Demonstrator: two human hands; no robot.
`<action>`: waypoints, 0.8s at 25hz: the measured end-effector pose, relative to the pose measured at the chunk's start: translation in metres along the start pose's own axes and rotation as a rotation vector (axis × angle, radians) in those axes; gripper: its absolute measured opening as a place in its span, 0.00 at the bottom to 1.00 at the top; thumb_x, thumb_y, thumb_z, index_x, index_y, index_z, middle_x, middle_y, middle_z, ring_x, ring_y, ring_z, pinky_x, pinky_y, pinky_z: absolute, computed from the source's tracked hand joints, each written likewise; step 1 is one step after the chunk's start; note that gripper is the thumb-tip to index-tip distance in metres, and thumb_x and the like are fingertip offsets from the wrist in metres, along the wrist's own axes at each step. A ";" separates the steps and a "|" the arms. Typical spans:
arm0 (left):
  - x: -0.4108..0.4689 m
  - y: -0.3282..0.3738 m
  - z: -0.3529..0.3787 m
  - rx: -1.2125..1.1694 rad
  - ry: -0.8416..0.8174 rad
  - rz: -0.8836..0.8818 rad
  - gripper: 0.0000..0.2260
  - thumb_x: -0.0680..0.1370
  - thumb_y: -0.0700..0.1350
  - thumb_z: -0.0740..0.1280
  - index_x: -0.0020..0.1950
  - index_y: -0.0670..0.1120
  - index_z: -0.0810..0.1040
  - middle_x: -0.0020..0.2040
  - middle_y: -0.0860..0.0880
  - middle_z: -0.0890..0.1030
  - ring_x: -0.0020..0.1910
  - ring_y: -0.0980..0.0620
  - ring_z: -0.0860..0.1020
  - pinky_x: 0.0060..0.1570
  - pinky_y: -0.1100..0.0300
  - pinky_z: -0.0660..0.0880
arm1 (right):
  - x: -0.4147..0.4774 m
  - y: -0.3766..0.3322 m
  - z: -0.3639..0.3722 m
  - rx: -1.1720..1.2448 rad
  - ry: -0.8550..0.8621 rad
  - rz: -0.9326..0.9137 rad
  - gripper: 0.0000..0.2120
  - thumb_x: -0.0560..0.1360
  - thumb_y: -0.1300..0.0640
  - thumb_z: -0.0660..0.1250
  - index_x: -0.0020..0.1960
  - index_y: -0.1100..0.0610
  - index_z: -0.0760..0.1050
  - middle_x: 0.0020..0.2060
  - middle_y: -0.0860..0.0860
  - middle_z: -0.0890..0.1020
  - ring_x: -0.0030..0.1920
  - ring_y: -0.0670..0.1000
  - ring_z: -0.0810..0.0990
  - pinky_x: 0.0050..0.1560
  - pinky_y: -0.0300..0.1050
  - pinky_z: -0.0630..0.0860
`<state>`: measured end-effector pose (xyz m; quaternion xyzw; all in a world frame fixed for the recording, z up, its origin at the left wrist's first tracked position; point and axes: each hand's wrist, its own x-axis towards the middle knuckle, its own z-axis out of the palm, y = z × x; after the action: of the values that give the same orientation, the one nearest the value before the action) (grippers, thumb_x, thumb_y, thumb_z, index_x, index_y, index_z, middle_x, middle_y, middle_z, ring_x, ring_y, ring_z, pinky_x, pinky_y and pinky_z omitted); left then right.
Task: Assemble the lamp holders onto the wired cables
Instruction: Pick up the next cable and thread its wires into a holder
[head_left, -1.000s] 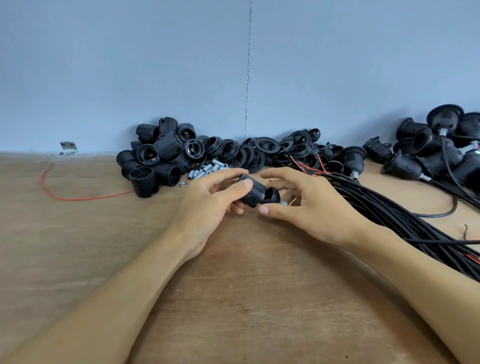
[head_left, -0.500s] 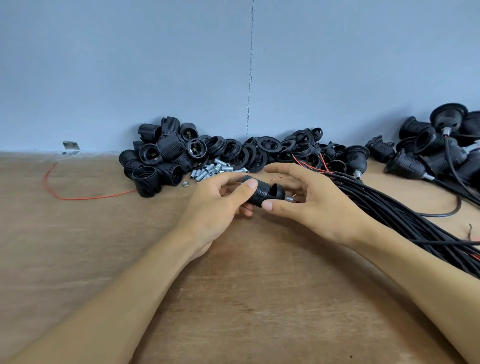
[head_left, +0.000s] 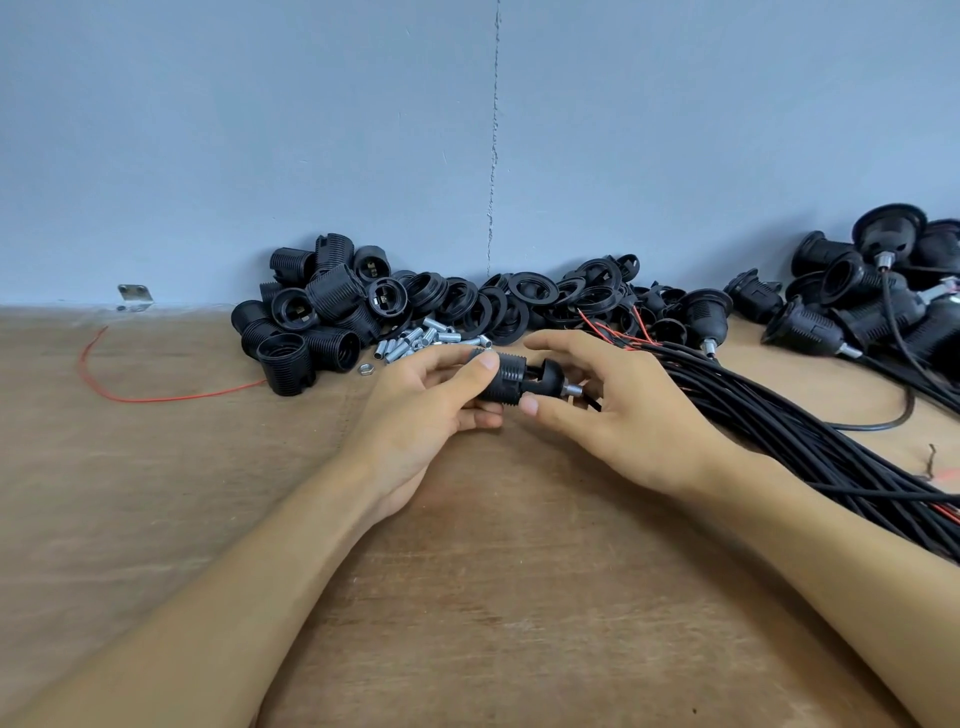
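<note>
My left hand (head_left: 421, 400) grips a black ribbed lamp holder barrel (head_left: 506, 378) lying sideways just above the wooden table (head_left: 493, 597). My right hand (head_left: 618, 410) holds the holder's black cap (head_left: 550, 375), which has a short metal nipple (head_left: 573, 389) at its tail. A small gap shows between cap and barrel, bridged by dark parts. A thick bundle of black cables (head_left: 789, 431) with red wire ends runs from behind my right hand to the right edge.
Loose barrels (head_left: 311, 322), black rings (head_left: 530, 301) and metal nipples (head_left: 415, 343) are piled along the blue wall. Assembled holders on cables (head_left: 872, 306) lie at the far right. A loose red wire (head_left: 124, 384) and a nut (head_left: 365, 369) sit at the left.
The cap in my right hand has pulled a little away from the barrel, so a gap shows between them. Both hands stay at the same spot.
</note>
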<state>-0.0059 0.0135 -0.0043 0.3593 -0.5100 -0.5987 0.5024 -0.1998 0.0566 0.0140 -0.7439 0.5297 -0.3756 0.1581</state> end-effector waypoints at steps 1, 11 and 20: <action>0.000 0.000 0.000 -0.005 -0.004 -0.006 0.13 0.78 0.43 0.71 0.59 0.38 0.81 0.47 0.41 0.85 0.39 0.50 0.83 0.41 0.59 0.81 | 0.000 0.001 0.000 0.009 0.001 0.007 0.24 0.75 0.50 0.74 0.69 0.47 0.74 0.56 0.41 0.83 0.57 0.41 0.80 0.59 0.45 0.77; 0.000 -0.001 0.000 0.066 0.011 -0.001 0.12 0.77 0.43 0.73 0.58 0.40 0.82 0.47 0.42 0.85 0.37 0.49 0.82 0.41 0.58 0.80 | 0.001 0.005 -0.002 -0.014 -0.010 0.025 0.28 0.72 0.49 0.77 0.69 0.45 0.72 0.49 0.32 0.83 0.44 0.33 0.78 0.46 0.26 0.70; -0.005 0.001 0.003 0.032 0.014 0.006 0.09 0.77 0.39 0.74 0.56 0.45 0.82 0.45 0.44 0.86 0.41 0.47 0.85 0.45 0.56 0.82 | 0.000 0.001 0.001 -0.054 -0.023 0.006 0.30 0.75 0.48 0.73 0.74 0.45 0.67 0.62 0.38 0.80 0.61 0.37 0.77 0.63 0.37 0.72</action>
<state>-0.0070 0.0186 -0.0028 0.3702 -0.5171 -0.5863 0.5019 -0.1998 0.0564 0.0124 -0.7505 0.5401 -0.3520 0.1453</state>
